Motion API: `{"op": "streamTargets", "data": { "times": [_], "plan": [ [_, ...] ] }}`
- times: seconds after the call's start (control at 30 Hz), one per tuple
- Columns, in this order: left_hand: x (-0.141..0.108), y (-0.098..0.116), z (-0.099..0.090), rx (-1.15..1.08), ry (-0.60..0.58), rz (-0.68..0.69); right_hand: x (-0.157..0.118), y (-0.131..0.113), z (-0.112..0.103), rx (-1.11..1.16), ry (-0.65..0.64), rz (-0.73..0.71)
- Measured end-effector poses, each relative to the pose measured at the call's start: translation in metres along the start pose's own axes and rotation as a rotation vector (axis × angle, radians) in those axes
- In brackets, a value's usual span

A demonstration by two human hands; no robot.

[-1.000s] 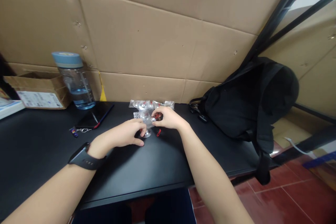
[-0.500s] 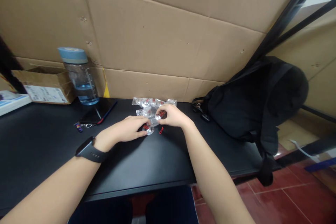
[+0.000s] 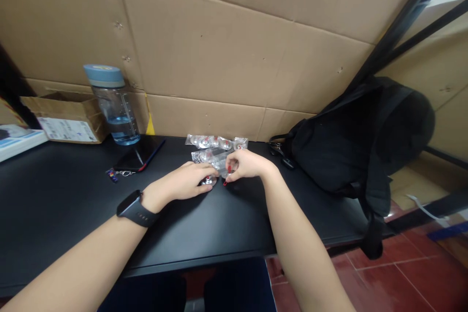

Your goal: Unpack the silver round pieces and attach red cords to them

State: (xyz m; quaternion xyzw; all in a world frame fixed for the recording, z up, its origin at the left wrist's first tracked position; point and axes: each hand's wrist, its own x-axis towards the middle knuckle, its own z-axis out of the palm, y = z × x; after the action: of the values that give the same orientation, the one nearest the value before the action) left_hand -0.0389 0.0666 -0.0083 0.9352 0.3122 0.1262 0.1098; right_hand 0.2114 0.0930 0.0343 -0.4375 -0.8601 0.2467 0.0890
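My left hand (image 3: 193, 179) rests on the black table with fingers and thumb closed round a clear round disc (image 3: 209, 181) with a red bit at its middle, which looks like a suction cup. Close by on the right, my right hand (image 3: 243, 165) pinches a small red piece (image 3: 229, 169); clear plastic shows around it, and its full shape is hidden by the fingers. A small red loop (image 3: 224, 184) lies just under the right thumb. Behind both hands is a row of clear discs with red bits in plastic wrapping (image 3: 210, 142). More clear wrapping (image 3: 204, 156) lies nearer, partly covered.
To the left stand a water bottle (image 3: 119, 117), an open cardboard box (image 3: 69, 124) and a phone (image 3: 141, 155) with a keychain (image 3: 119, 173). A black backpack (image 3: 340, 141) sits at the right. A cardboard wall (image 3: 219, 68) closes off the back of the table (image 3: 204, 234).
My right hand has shifted slightly right and down, its thumb coming over the red loop. My left hand keeps its hold on the clear disc. The view has shifted a little.
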Motion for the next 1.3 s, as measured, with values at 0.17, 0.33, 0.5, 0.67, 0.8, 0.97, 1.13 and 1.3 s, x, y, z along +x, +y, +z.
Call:
{"op": "streamTargets", "data": {
  "times": [0.17,0.33,0.5,0.67,0.8,0.97,1.13,1.3],
  "plan": [
    [0.001,-0.002,0.007,0.030,0.035,0.010,-0.004,-0.001,-0.004,0.014,-0.067,0.017],
    [0.003,0.000,0.010,0.045,0.076,-0.006,-0.001,0.003,-0.002,-0.056,0.114,0.004],
    [0.002,-0.004,0.013,0.075,0.033,-0.005,0.001,0.003,0.001,-0.095,0.102,0.045],
    [0.001,-0.006,0.014,0.055,0.002,-0.012,0.008,0.001,0.010,-0.127,0.137,0.039],
    [0.002,-0.007,0.012,-0.012,-0.013,0.035,0.017,-0.001,0.018,-0.127,0.210,-0.003],
    [0.002,-0.012,0.014,-0.022,0.005,0.020,0.015,0.000,0.015,-0.150,0.164,0.032],
    [0.003,-0.011,0.012,-0.025,-0.020,0.007,0.014,-0.003,0.016,-0.188,0.115,0.007],
    [0.003,-0.011,0.010,-0.061,-0.022,0.024,0.018,-0.003,0.023,-0.198,0.120,-0.061]
  ]
}}
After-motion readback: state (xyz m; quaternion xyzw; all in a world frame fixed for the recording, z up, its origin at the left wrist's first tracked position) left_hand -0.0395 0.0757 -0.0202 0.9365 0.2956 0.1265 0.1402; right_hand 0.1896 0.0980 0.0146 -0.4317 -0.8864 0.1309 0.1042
